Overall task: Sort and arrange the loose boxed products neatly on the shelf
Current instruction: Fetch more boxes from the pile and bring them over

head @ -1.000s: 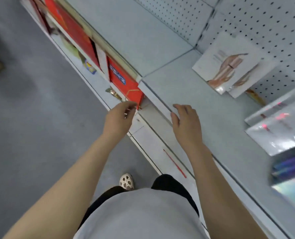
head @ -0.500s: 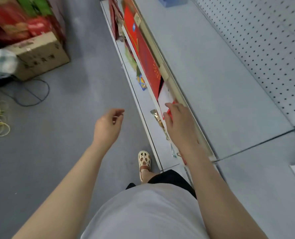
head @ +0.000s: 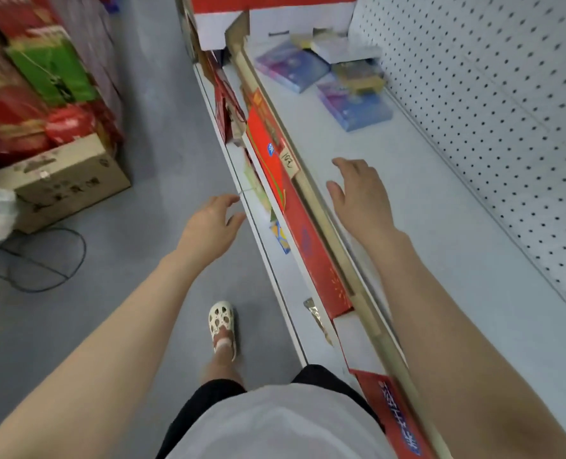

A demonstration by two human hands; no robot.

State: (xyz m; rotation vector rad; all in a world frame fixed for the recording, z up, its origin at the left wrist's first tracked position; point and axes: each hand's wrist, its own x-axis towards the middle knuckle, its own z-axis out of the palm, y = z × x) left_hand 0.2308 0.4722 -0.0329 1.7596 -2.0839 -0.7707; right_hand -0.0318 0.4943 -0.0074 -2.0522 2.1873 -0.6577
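Nearest in, left hand (head: 208, 226) hung over the aisle floor (head: 149, 180), just off the lower shelf's front edge, fingers loosely spread and relaxed, nothing in it. Right hand (head: 362, 200) was out over the upper shelf (head: 440, 260), just inside its front edge, fingers straight & apart, palm down, also holding nothing; couldn't tell if it touched the surface. Below that edge, red flat boxes (head: 294, 220) stood on edge along the lower shelf. Farther on, toward the shelf's back edge by the pegboard (head: 506, 111), the loose boxed products (head: 354, 104) lay scattered: purple-blue ones flat & skewed, a gold one on top, well apart from both hands. Beyond them, a big red & white carton (head: 275, 14). Judgement: step in hand was the reach. Best done w/ both hands brought forward, the top box lifted first, then the flat ones squared to the back edge.
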